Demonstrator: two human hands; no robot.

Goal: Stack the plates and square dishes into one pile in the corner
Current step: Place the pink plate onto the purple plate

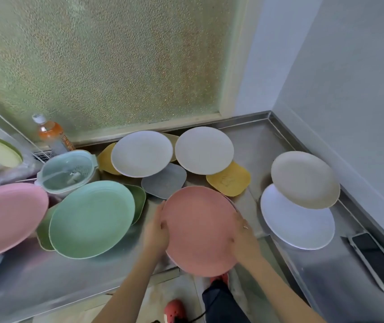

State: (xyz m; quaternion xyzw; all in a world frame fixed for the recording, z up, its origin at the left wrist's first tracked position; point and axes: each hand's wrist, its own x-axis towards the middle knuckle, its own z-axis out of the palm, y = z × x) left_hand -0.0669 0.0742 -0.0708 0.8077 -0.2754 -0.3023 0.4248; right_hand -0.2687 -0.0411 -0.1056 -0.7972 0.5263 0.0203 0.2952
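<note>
I see my left hand (156,231) and right hand (244,238) holding one pink plate (198,229) at its sides, low in the middle — two pink plates, two yellow square dishes (229,179) counted.

A steel counter (251,141) is seen running into a corner beneath a frosted window (107,61) and a pale wall (349,66). A bottle (52,135) with an orange label and white cap is stood against the window sill, beside a white wire rack (6,127). A pale green lidded container (68,172) is set in front of the bottle. A phone (377,261) is laid face up at the counter's right edge. Red shoes (174,310) are glimpsed on what appears to be a tiled floor (158,292) below.
</note>
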